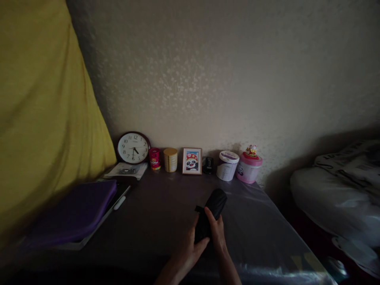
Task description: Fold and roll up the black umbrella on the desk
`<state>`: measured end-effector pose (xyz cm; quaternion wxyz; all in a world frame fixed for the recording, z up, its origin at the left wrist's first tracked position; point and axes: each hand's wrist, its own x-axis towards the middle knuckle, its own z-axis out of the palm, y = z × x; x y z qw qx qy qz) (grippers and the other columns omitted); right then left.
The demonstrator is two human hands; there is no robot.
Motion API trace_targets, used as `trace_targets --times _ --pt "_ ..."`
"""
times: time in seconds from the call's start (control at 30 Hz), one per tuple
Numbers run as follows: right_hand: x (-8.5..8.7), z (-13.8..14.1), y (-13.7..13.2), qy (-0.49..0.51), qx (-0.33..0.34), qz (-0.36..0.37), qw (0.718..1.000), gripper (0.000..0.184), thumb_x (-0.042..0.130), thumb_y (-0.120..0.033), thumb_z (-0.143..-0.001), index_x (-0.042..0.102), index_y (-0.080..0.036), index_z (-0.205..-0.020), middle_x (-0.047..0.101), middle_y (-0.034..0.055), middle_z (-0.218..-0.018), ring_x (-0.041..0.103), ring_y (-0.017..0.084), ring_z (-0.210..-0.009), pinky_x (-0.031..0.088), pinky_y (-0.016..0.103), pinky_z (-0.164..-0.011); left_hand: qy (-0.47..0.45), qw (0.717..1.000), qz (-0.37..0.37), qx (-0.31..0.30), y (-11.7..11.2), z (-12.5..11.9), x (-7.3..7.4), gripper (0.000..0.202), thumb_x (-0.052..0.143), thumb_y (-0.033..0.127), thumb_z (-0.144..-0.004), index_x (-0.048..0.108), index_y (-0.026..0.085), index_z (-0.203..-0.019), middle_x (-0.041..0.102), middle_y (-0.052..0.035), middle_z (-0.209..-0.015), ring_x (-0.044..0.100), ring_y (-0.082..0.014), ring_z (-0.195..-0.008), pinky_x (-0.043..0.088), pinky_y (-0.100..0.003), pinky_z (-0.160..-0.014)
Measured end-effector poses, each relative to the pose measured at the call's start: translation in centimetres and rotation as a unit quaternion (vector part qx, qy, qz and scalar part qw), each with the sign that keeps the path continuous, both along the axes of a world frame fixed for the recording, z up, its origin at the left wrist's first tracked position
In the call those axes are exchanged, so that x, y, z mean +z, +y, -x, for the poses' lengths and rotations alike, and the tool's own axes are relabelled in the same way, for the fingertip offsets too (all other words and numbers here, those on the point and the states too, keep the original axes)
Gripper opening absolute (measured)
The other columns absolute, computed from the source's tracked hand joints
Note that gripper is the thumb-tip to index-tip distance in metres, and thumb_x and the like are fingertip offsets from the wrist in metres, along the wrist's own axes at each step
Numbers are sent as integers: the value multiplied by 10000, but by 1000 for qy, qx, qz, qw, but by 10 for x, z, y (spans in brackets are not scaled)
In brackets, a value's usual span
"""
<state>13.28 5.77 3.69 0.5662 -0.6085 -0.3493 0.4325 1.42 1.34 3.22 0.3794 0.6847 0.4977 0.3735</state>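
Note:
A black folded umbrella [217,201], rolled into a short bundle with a small strap sticking out at its left, is held above the front middle of the table. My left hand [191,246] wraps round its lower left side, thumb across the near end. On the right side, my right hand [217,233] grips it with the fingers laid along the fabric. Its far end points away toward the wall, tilted to the right. The palms and part of the near end are hidden by my hands.
A dark covered table [166,209] bears a wall clock [133,148], a red tin [154,159], a yellow canister [170,160], a framed panda picture [192,161], a white tub [227,166] and a pink tub [249,168] along the wall. At left lies a purple case [74,211] beside a yellow curtain [44,118].

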Motion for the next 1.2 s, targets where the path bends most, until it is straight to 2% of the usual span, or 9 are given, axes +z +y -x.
trace_targets --times 0.13,0.27,0.4,0.6,0.73,0.87,1.03,1.1,1.2 --pt "-3 -3 2 -116 -4 -2 993 632 674 -565 -561 566 -124 -1000 661 109 -918 584 306 -970 456 353 -791 136 989 -48 24 5 8 -8 711 500 199 -740 183 219 -1377 355 -68 -1394 352 -170 -1262 316 -345 -1029" --pt "-14 -4 4 -232 -10 -48 971 670 653 -541 -605 533 -125 -1115 599 160 -1064 522 324 -1062 420 386 -853 255 965 -44 50 2 12 -6 702 506 199 -760 186 255 -1382 437 -94 -1320 484 -215 -1148 410 -335 -927" --pt "-20 -3 4 -295 2 -72 953 642 637 -507 -642 518 -161 -1169 528 147 -1109 552 296 -972 438 379 -806 341 937 -36 66 -3 9 -5 699 504 163 -772 180 278 -1380 463 -113 -1279 559 -230 -1035 458 -332 -837" --pt "-10 -6 7 -389 134 -168 896 289 481 -379 -803 628 -241 -1010 533 59 -961 572 198 -845 440 315 -780 387 917 -50 79 -7 3 -13 670 461 137 -800 165 288 -1381 444 -125 -1287 539 -250 -1059 459 -350 -835" --pt "-2 -10 12 -355 193 -200 892 206 489 -345 -798 661 -233 -812 564 39 -867 571 174 -799 437 288 -757 364 928 -51 66 -8 5 -14 648 443 155 -804 176 273 -1382 459 -115 -1272 537 -237 -1060 448 -356 -858" --pt "-3 -14 15 -264 183 -182 929 205 536 -397 -757 621 -211 -753 592 10 -740 560 158 -681 439 268 -657 338 938 -49 65 -6 7 -8 748 489 142 -751 118 213 -1396 386 -121 -1355 437 -250 -1190 395 -365 -943" --pt "-6 -19 14 -145 191 -122 963 301 580 -486 -707 591 -197 -788 533 -49 -540 503 122 -507 402 234 -520 342 939 5 43 -3 6 3 760 503 157 -719 147 153 -1390 358 -139 -1380 470 -248 -1160 413 -350 -919" --pt "-4 -20 11 -118 198 -128 965 322 590 -490 -699 592 -186 -803 548 -46 -550 523 123 -521 417 242 -548 357 933 -7 44 -3 5 5 752 522 156 -707 189 146 -1381 348 -144 -1387 420 -267 -1205 390 -364 -943" --pt "1 -22 6 -88 225 -134 961 340 604 -476 -694 616 -182 -865 620 -10 -721 576 136 -597 452 266 -615 353 934 -15 47 -3 6 3 770 534 156 -709 167 142 -1386 342 -151 -1389 387 -272 -1232 378 -369 -953"
